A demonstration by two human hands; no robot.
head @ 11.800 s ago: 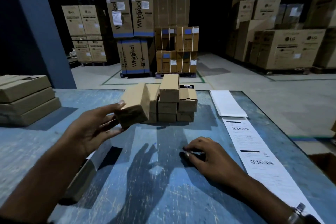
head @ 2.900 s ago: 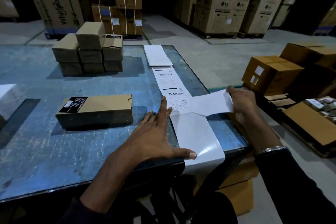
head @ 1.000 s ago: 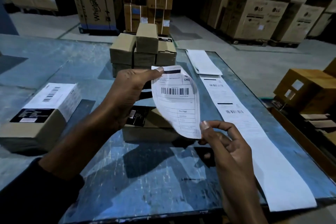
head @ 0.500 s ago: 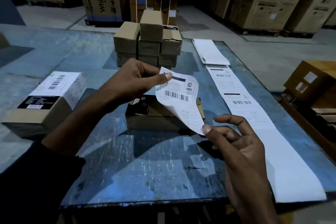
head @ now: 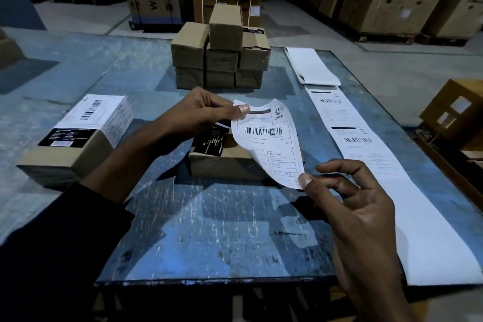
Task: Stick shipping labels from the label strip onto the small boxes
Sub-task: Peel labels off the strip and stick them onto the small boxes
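While my left hand (head: 201, 115) pinches the peeled label (head: 269, 138) by its top corner and my right hand (head: 347, 206) by its bottom one, slack above the small box (head: 224, 162), I fear it curling onto itself or landing skewed and creased.

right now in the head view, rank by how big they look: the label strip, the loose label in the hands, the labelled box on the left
1. label strip, running most of the table's right side
2. labelled box
3. loose label, pinched by the left hand and right hand

The label is curled and nearer the camera, so box versus label is unsure.
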